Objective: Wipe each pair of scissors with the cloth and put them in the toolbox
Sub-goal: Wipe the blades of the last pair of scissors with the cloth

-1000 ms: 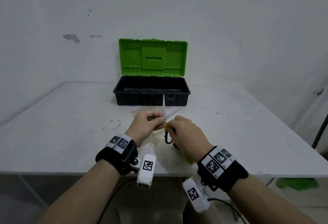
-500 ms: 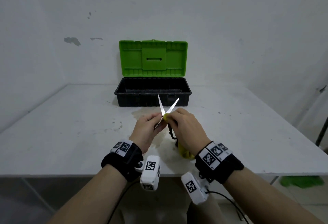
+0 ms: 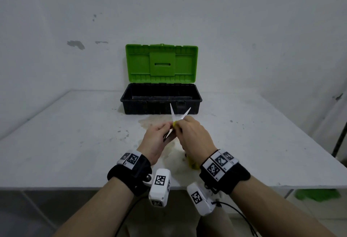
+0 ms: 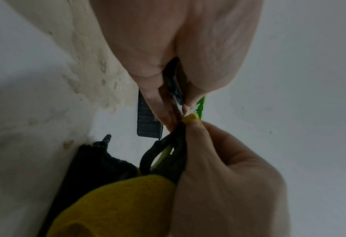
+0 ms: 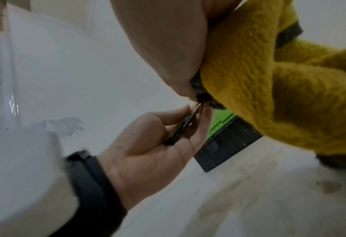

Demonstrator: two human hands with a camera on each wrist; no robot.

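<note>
A pair of scissors (image 3: 176, 115) with black handles is held above the white table (image 3: 75, 133), its blades spread in a V pointing up in front of the toolbox (image 3: 161, 103). My left hand (image 3: 169, 128) pinches one black handle (image 4: 174, 83) between thumb and fingers. My right hand (image 3: 181, 126) grips a yellow cloth (image 4: 117, 208) and presses a fold of it against the blades near the pivot. The other handle loop (image 4: 157, 154) hangs by my right fingers. The toolbox has a black base and an upright green lid (image 3: 161, 63), and what I can see of its inside looks dark and bare.
The toolbox stands at the back middle of the table, close to the white wall. A brownish stain (image 3: 154, 122) marks the table under my hands. A green rag (image 3: 317, 194) lies on the floor at the right, beside a dark pole (image 3: 339, 139).
The scissor blades have spread from a narrow angle into a wide V. Both hands have shifted slightly away from me, towards the toolbox, keeping their hold.
</note>
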